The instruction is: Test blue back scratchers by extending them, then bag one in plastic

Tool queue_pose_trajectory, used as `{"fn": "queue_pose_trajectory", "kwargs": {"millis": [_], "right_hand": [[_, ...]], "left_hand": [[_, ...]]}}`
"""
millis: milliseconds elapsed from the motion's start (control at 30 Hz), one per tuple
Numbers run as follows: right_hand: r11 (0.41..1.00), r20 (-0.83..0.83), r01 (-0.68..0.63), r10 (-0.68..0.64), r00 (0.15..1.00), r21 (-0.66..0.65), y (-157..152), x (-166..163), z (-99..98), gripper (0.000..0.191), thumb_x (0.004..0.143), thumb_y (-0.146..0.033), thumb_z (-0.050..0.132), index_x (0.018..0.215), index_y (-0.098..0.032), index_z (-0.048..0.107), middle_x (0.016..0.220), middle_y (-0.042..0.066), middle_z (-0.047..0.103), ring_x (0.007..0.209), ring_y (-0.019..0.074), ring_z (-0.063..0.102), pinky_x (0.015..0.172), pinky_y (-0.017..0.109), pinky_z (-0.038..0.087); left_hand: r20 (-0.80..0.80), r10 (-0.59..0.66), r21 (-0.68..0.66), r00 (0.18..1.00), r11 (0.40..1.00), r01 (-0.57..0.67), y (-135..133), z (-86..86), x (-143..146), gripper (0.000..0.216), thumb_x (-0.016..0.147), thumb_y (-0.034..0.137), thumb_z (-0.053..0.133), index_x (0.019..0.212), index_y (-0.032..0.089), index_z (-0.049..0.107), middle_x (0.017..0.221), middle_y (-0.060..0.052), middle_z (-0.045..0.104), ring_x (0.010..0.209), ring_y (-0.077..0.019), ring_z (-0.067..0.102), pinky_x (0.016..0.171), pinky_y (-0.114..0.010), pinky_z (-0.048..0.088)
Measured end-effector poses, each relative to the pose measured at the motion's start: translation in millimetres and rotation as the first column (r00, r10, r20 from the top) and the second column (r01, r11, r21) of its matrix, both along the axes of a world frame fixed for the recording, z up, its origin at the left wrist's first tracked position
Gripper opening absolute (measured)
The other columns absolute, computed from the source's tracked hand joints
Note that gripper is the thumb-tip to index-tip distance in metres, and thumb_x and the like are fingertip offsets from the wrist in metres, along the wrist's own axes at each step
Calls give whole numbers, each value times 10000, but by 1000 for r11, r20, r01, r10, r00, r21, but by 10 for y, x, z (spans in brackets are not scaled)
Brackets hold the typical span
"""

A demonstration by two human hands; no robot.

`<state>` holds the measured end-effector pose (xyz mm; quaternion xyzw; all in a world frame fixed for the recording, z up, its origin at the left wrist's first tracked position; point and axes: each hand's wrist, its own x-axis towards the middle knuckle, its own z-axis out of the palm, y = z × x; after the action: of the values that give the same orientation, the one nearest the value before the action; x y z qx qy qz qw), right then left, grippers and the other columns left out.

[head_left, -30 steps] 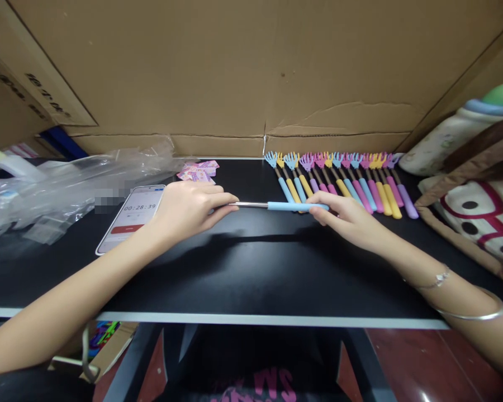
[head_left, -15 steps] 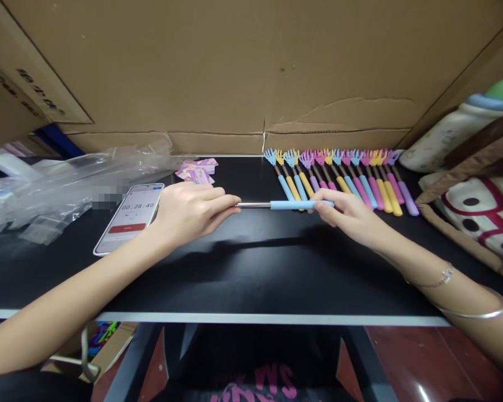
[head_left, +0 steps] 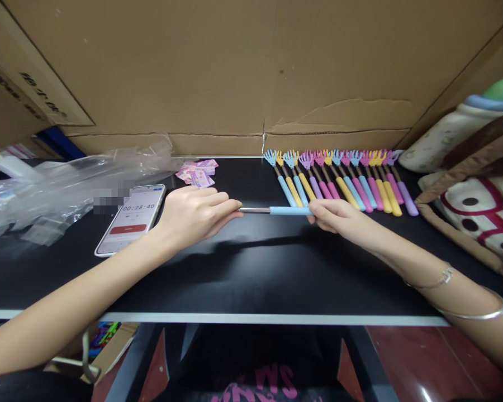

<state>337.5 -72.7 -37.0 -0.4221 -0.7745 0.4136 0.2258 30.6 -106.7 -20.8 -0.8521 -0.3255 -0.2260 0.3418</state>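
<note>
A back scratcher with a light blue handle (head_left: 288, 211) and a thin metal rod (head_left: 255, 210) is held level above the black table, between both hands. My left hand (head_left: 199, 215) is closed in a pinch at the rod's left end, and its fingers hide whatever is at that tip. The fingers of my right hand (head_left: 337, 215) are wrapped round the right end of the blue handle, covering it. Behind my right hand lies a row of several back scratchers (head_left: 347, 192) in blue, yellow, pink and purple, with hand-shaped heads toward the cardboard.
A phone (head_left: 129, 220) showing a timer lies beside my left wrist, with clear plastic bags (head_left: 79, 173) behind it. Small pink and purple cards (head_left: 199, 172) lie near the cardboard wall (head_left: 218, 72). On the right are a bottle (head_left: 444, 134) and a brown-edged bag (head_left: 478, 212).
My right hand has shifted a little left along the blue handle, and the handle's end is now covered by its fingers. The back scratcher is slightly lower. My left hand keeps its pinch.
</note>
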Motion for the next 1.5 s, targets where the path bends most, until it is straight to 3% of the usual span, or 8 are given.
{"fn": "queue_pose_trajectory", "kwargs": {"millis": [233, 467, 533, 700, 800, 967, 1233, 1500], "right_hand": [[952, 49, 38, -56, 997, 305, -125, -72, 101, 459, 958, -549, 377, 712, -191, 526, 556, -32, 412, 484, 100, 363, 511, 257, 293], [833, 236, -57, -89, 968, 550, -127, -41, 97, 308, 973, -398, 389, 777, -207, 531, 591, -16, 536, 487, 117, 466, 527, 250, 326], [757, 285, -92, -129, 950, 647, -110, -31, 65, 289, 980, -386, 394, 807, -206, 539, 600, -12, 563, 489, 122, 482, 516, 250, 318], [472, 323, -189, -221, 920, 861, -82, -29, 17, 317, 1004, -377, 381, 843, -190, 580, 711, 36, 654, 631, 147, 587, 531, 250, 321], [421, 336, -205, -266, 903, 884, -84, -35, 14, 331, 1005, -381, 385, 856, -180, 603, 729, 48, 656, 661, 148, 592, 527, 253, 313], [510, 322, -150, -269, 908, 847, -68, -50, -6, 302, 996, -346, 388, 872, -181, 608, 723, 46, 641, 661, 148, 581, 538, 241, 338], [824, 221, -24, -123, 967, 565, -56, -61, 92, 307, 952, -431, 435, 836, -203, 605, 618, -5, 566, 516, 126, 459, 540, 261, 319], [944, 106, 7, -45, 993, 329, -12, -106, 115, 368, 914, -472, 457, 781, -175, 628, 691, 27, 587, 613, 141, 488, 578, 275, 344]], "left_hand": [[61, 63, -52, 996, 997, -60, 12, 10, -8, 308, 974, 356, 502, 802, 210, 712, 678, -15, 691, 614, -149, 600, 521, -282, 281], [42, 80, -118, 996, 990, -75, 28, 30, -28, 350, 988, 369, 464, 792, 204, 703, 720, -20, 713, 639, -165, 621, 533, -288, 296], [50, 91, -155, 995, 985, -82, 36, 18, -29, 359, 990, 373, 459, 789, 208, 706, 724, -22, 714, 650, -167, 625, 537, -287, 295], [76, 119, -306, 990, 948, -91, 55, -29, -17, 360, 991, 390, 450, 821, 225, 721, 756, -17, 723, 696, -168, 646, 550, -278, 302], [90, 141, -390, 986, 916, -95, 53, -43, 0, 336, 986, 397, 459, 865, 235, 727, 786, -5, 730, 724, -171, 662, 559, -273, 317], [111, 179, -501, 978, 859, -100, 30, -27, 35, 306, 978, 395, 476, 918, 243, 735, 841, 7, 743, 768, -171, 680, 572, -262, 337], [158, 171, -464, 972, 882, -80, 28, -22, 32, 316, 971, 427, 487, 933, 263, 755, 840, 14, 756, 778, -161, 692, 577, -261, 352], [166, 93, -328, 982, 944, -34, 37, -55, 41, 308, 970, 404, 496, 902, 258, 758, 744, 8, 734, 672, -140, 664, 551, -265, 343]]}}
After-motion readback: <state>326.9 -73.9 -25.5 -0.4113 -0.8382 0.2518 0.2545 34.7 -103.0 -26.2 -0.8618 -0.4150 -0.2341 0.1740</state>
